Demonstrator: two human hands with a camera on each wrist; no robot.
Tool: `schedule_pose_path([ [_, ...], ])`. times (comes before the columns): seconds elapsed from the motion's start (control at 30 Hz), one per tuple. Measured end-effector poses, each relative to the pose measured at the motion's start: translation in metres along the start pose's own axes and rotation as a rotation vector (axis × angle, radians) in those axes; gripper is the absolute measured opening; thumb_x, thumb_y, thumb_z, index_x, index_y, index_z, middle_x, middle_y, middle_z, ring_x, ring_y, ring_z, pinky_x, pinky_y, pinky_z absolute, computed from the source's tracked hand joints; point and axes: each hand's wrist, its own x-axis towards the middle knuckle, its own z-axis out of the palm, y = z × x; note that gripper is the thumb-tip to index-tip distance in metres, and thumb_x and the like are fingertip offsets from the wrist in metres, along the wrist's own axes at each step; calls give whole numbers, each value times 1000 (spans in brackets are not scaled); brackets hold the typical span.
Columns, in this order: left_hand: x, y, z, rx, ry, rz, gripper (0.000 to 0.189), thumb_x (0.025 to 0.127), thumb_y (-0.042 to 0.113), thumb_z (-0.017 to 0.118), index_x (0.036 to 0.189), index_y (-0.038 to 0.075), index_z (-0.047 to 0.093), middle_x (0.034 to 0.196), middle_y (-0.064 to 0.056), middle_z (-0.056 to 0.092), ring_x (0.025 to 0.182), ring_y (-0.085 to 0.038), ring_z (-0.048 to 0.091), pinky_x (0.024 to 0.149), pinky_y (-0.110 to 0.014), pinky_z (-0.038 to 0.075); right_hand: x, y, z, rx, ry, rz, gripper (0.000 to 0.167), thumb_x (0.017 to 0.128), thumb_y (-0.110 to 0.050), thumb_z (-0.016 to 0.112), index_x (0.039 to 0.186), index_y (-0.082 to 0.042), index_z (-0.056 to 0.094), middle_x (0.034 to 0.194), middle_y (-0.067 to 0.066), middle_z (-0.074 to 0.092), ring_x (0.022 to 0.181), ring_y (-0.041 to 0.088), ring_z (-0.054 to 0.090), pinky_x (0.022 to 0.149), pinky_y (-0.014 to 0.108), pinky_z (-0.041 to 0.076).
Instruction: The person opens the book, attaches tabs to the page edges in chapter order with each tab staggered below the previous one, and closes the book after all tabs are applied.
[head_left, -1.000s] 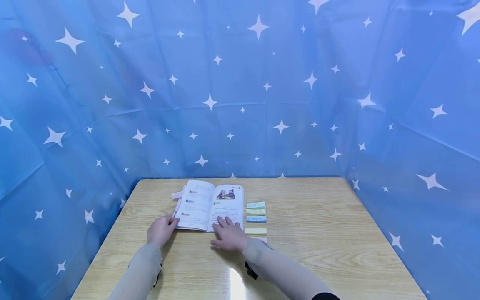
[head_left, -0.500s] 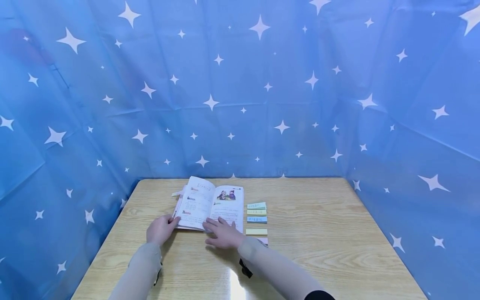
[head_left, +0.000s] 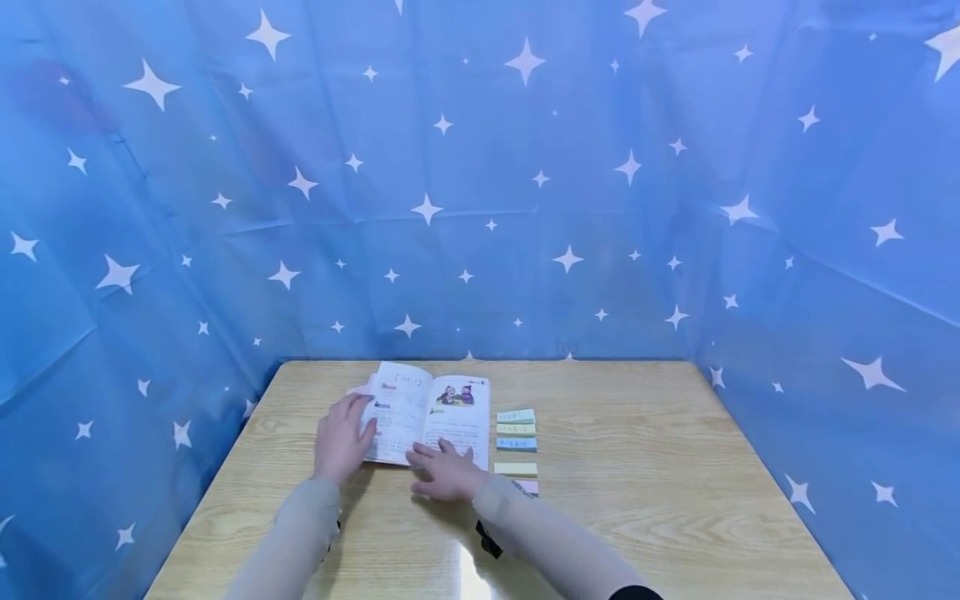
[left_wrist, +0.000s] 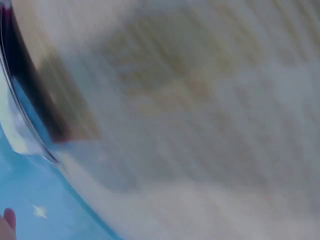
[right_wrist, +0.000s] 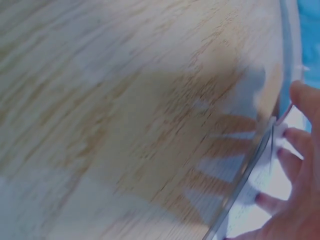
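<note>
An open book [head_left: 457,429] lies at the back left of the table, printed text on both pages and a coloured picture of two figures at the top of the right page. My left hand [head_left: 341,440] lies over the outer part of the left page, its fingers extended. My right hand [head_left: 447,473] rests with spread fingers on the lower part of the right page, near the fold. In the right wrist view its fingers [right_wrist: 300,170] reach over the book's edge. Only a fingertip [left_wrist: 9,220] shows at the lower left of the left wrist view.
Right of the book lie several sticky note strips: green [head_left: 516,415], yellow and blue [head_left: 517,444] with handwriting, and another yellow one [head_left: 515,469]. A pink strip [head_left: 528,487] is partly behind the right forearm. A star-patterned blue curtain [head_left: 480,183] surrounds the wooden table [head_left: 637,467].
My left hand has left the lower left corner of the book, where it held the edge, and moved up and right over the left page. My right hand has slid left towards the fold.
</note>
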Motion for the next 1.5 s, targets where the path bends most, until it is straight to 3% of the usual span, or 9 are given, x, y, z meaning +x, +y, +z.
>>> schedule_pose_path([
  [0.1, 2, 15, 9, 51, -145, 133, 48, 95, 26, 61, 140, 14, 51, 147, -12, 44, 133, -36, 40, 103, -62, 33, -2, -1, 1, -22, 10, 0, 61, 94, -52, 53, 149, -31, 38, 157, -11, 27, 142, 41, 20, 98, 79, 19],
  [0.17, 1, 26, 13, 44, -272, 148, 49, 98, 29, 55, 145, 16, 47, 152, -10, 37, 139, -35, 32, 109, -63, 25, -2, -2, 2, -27, 10, -2, 61, 94, -52, 52, 149, -30, 39, 157, -11, 27, 142, 41, 21, 97, 79, 20],
  [0.33, 1, 45, 21, -39, -512, 17, 50, 104, 40, 40, 150, 20, 38, 155, -7, 32, 143, -33, 23, 112, -64, 10, -2, -2, 6, -26, 11, -7, 60, 94, -52, 54, 148, -32, 40, 156, -11, 28, 142, 41, 21, 96, 80, 21],
  [0.47, -1, 46, 26, -71, -596, -83, 53, 104, 45, 34, 151, 23, 36, 156, -9, 31, 143, -35, 24, 111, -67, 9, -4, -3, 7, -25, 8, -13, 60, 93, -51, 55, 148, -34, 39, 156, -10, 28, 143, 40, 20, 98, 79, 19],
  [0.63, -4, 44, 28, -76, -624, -129, 53, 103, 48, 31, 150, 25, 38, 156, -8, 30, 143, -36, 22, 110, -68, 10, -7, -2, 5, -28, 10, -15, 63, 93, -50, 56, 149, -27, 39, 157, -7, 28, 144, 36, 20, 101, 77, 19],
  [0.8, -6, 42, 31, -60, -613, -112, 52, 103, 48, 32, 150, 25, 39, 156, -9, 31, 142, -37, 24, 108, -70, 14, -9, 1, 4, -40, 26, -14, 66, 93, -50, 57, 149, -19, 41, 156, -5, 31, 144, 31, 21, 104, 73, 21],
  [1.1, -12, 42, 35, -27, -589, -89, 48, 104, 45, 32, 146, 26, 45, 155, -7, 33, 142, -36, 26, 108, -70, 16, -13, 7, 4, -37, 28, -35, 63, 92, -50, 58, 145, -19, 46, 154, -3, 35, 143, 30, 24, 103, 72, 23],
  [1.23, -13, 43, 34, -11, -568, -78, 45, 103, 43, 36, 144, 27, 48, 154, -7, 36, 140, -43, 26, 107, -70, 18, -16, 7, 3, -7, 8, -37, 61, 91, -49, 58, 144, -20, 48, 154, -4, 34, 143, 30, 24, 104, 72, 22],
  [1.5, -17, 43, 33, 18, -564, -89, 46, 103, 39, 41, 146, 25, 45, 154, -11, 34, 140, -43, 25, 109, -66, 21, -22, 4, 2, 16, -11, -24, 59, 90, -46, 61, 142, -18, 51, 153, -2, 37, 143, 30, 26, 104, 71, 23],
])
